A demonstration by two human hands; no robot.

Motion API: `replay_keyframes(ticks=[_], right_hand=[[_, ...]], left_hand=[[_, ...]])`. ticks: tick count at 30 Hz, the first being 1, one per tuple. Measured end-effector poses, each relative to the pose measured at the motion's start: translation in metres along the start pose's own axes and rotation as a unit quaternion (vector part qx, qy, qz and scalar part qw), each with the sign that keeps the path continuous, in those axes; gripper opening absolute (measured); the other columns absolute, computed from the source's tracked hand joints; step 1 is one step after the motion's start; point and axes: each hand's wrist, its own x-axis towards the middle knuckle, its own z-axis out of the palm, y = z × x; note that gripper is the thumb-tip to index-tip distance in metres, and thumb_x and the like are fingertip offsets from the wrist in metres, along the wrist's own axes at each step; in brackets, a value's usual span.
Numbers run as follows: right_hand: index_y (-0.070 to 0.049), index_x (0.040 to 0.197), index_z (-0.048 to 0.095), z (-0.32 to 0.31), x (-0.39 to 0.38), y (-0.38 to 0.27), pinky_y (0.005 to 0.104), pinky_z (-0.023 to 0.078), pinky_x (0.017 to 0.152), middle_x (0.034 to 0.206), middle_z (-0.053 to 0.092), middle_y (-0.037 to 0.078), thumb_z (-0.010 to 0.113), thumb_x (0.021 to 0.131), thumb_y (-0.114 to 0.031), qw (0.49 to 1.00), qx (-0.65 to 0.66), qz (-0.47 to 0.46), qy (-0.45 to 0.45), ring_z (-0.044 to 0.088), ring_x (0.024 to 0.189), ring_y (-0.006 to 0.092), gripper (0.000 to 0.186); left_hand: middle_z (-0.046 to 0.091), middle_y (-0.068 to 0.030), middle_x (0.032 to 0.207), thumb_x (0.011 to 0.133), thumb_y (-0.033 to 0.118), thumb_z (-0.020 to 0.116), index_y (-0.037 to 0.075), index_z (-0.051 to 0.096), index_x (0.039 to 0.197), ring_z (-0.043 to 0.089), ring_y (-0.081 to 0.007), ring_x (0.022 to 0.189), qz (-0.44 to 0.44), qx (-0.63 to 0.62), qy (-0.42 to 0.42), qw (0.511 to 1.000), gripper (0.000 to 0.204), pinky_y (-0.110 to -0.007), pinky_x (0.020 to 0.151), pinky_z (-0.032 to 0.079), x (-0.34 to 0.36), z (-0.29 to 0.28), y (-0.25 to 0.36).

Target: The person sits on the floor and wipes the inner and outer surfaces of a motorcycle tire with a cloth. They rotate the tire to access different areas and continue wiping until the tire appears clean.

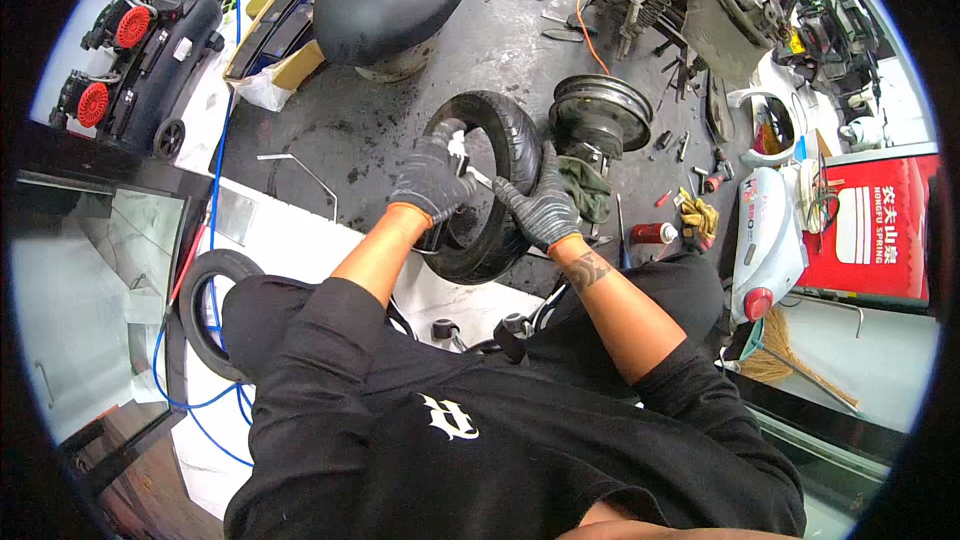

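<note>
A black tyre [515,135] stands between my hands, in front of my knees. Both hands wear dark grey gloves with orange cuffs. My left hand [432,180] is closed around a small white-and-silver tool [480,178], whose kind I cannot make out, at the tyre's opening. My right hand [540,202] grips the tyre's right side, its thumb reaching over the inner edge beside the tool. The left fingertips are partly hidden. Just right of the tyre are a bare wheel rim [600,112] and a dark green cloth [588,190].
A black air compressor [135,50] with a blue hose [222,130] stands at left. Another tyre [192,315] lies by my left knee. Rightward are a red can [653,233], yellow gloves [697,217], scattered tools, a red box [870,230] and a broom [785,350].
</note>
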Motion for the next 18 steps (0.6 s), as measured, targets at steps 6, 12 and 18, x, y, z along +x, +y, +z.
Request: replay_keyframes(ticks=[6, 12, 18], right_hand=[[0.004, 0.161, 0.019, 0.003, -0.001, 0.007, 0.0435, 0.049, 0.106, 0.141, 0.055, 0.037, 0.082, 0.082, -0.055, 1.0, 0.002, 0.009, 0.013, 0.061, 0.127, 0.0441, 0.117], [0.012, 0.158, 0.017, 0.013, 0.004, 0.018, 0.0406, 0.044, 0.113, 0.148, 0.048, 0.035, 0.089, 0.079, -0.043, 0.998, 0.052, -0.029, 0.025, 0.052, 0.137, 0.0383, 0.12], [0.009, 0.16, 0.018, 0.008, 0.003, 0.014, 0.0414, 0.049, 0.108, 0.14, 0.056, 0.034, 0.087, 0.079, -0.047, 0.998, 0.057, -0.006, 0.011, 0.06, 0.129, 0.0398, 0.12]], left_hand=[[0.067, -0.0241, 0.119, 0.072, 0.022, 0.082, 0.001, 0.055, 0.135, 0.066, -0.0397, 0.109, 0.039, -0.046, 0.056, 0.997, 0.072, -0.045, 0.097, 0.053, 0.003, 0.025, -0.021], [0.063, -0.0249, 0.131, 0.073, 0.019, 0.082, 0.008, 0.047, 0.146, 0.062, -0.0421, 0.122, -0.08, -0.047, 0.034, 0.995, 0.082, -0.046, 0.105, 0.05, 0.02, 0.026, -0.026], [0.067, -0.0241, 0.129, 0.074, 0.024, 0.083, 0.008, 0.044, 0.149, 0.066, -0.0398, 0.118, -0.118, -0.019, 0.027, 0.992, 0.087, -0.045, 0.101, 0.052, 0.033, 0.026, -0.062]])
